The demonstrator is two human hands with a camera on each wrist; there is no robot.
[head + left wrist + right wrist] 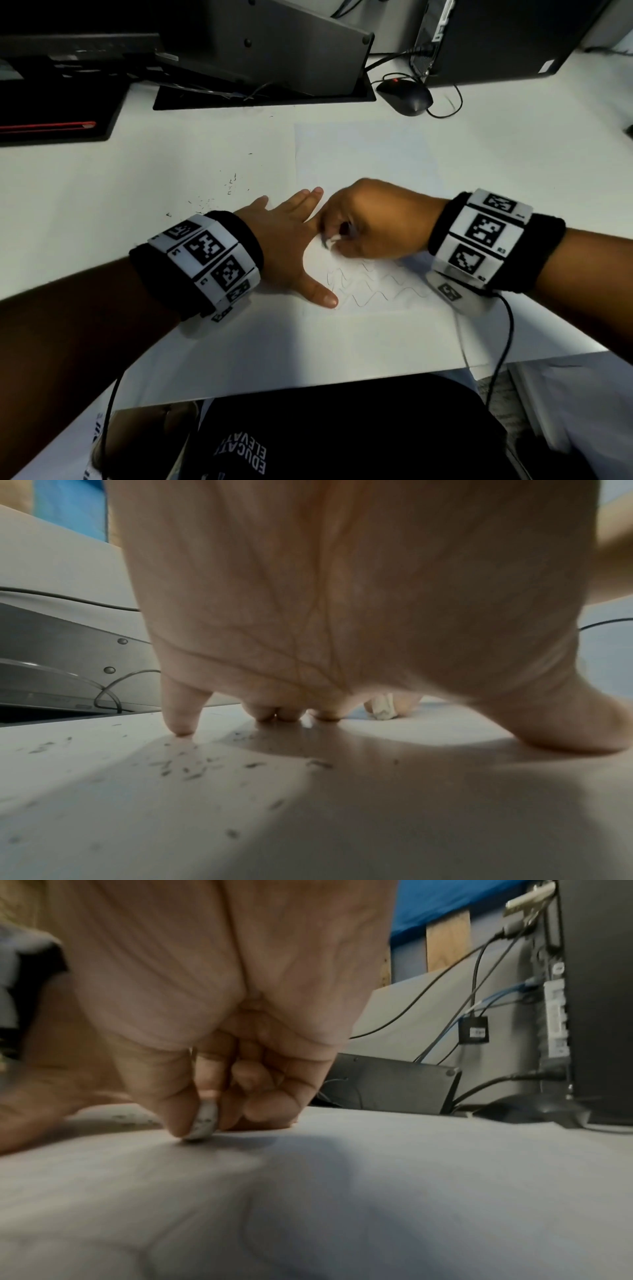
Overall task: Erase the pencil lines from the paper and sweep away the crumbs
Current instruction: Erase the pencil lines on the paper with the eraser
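We see one paper [359,154], one eraser [204,1123] pinched in our right grip [370,222], left grip [287,240] spread flat; crumbs [185,769] too scattered to count.

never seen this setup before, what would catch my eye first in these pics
Mid-desk, the right hand pinches a small white eraser against the paper, with the left hand spread flat beside it. Wavy pencil lines remain near the thumb, and dark crumbs dot the desk left of the sheet.
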